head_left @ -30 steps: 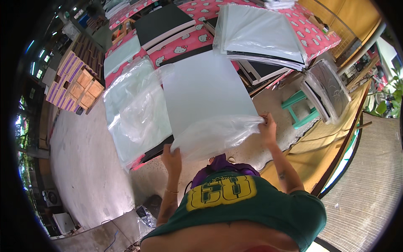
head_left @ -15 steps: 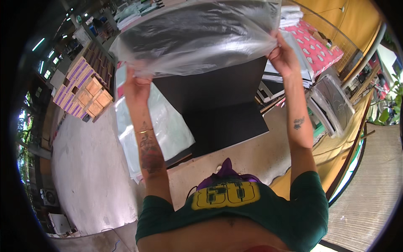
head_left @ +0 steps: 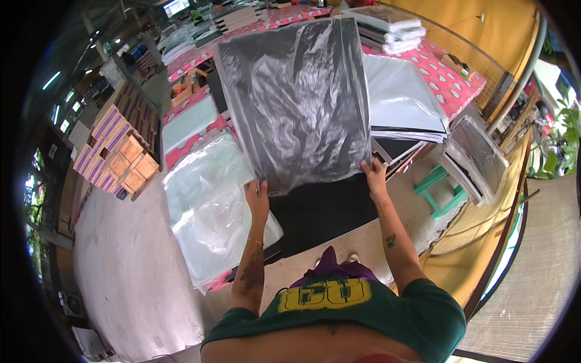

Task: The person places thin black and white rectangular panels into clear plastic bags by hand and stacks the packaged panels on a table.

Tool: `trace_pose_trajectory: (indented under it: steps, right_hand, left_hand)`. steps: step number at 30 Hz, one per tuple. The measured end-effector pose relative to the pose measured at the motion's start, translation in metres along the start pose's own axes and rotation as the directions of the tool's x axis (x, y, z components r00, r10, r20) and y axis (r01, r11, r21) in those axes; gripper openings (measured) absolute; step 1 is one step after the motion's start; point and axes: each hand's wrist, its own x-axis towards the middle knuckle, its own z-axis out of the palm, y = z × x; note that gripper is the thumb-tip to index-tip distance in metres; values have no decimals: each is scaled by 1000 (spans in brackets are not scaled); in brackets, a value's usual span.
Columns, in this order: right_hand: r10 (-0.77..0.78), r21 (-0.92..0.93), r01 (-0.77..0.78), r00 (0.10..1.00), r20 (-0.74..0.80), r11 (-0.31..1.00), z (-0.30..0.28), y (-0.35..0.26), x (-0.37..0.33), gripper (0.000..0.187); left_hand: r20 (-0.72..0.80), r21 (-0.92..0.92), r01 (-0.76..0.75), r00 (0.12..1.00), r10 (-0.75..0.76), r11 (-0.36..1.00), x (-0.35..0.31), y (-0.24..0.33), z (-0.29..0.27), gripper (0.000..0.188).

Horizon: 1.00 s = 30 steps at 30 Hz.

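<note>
A large clear plastic bag [head_left: 296, 103] stretches out in front of me with a dark flat board inside it. My left hand [head_left: 258, 196] pinches its near left corner, and my right hand [head_left: 374, 174] grips the near right corner. Both hands are closed. Beneath the bag's near edge lies a black board [head_left: 330, 215], partly covered. To the left, beside my left hand, is a stack of clear plastic bags [head_left: 209, 193]. Right of the held bag, a pile of plastic-covered white sheets [head_left: 402, 97] rests on the table.
A pink patterned cloth [head_left: 475, 88] covers the table. More wrapped stacks [head_left: 387, 30] stand at the back right. A green stool [head_left: 445, 190] and wrapped panels [head_left: 475, 160] are on the right. Stacked cartons [head_left: 121, 145] stand on the left, past the grey floor [head_left: 133, 254].
Both hands have come down and nearer to me, drawing the bag's near edge with them. The bag now lies stretched over the dark board, which earlier stood bare below the plastic.
</note>
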Motion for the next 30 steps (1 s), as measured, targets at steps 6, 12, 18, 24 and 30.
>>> trace_pose_trajectory:
  steps: [6, 12, 18, 24, 30]
  right_hand:
    - [-150, 475, 297, 935, -322, 828, -97, -63, 116, 11]
    - [33, 350, 123, 912, -409, 928, -189, -49, 227, 12]
    - [37, 151, 51, 849, -527, 987, -184, -3, 253, 19]
    - [-213, -134, 166, 780, -588, 977, -206, 29, 242, 21]
    - [-541, -661, 90, 662, -519, 745, -148, -82, 165, 48]
  left_hand:
    - [342, -567, 353, 923, -177, 744, 90, 105, 85, 31]
    - [659, -524, 647, 720, -216, 554, 138, 128, 201, 14]
    - [495, -724, 633, 754, -432, 274, 106, 128, 216, 7]
    - [390, -634, 555, 830, -398, 538, 51, 94, 121, 20]
    - [-105, 745, -99, 959, 262, 660, 50, 16, -52, 31]
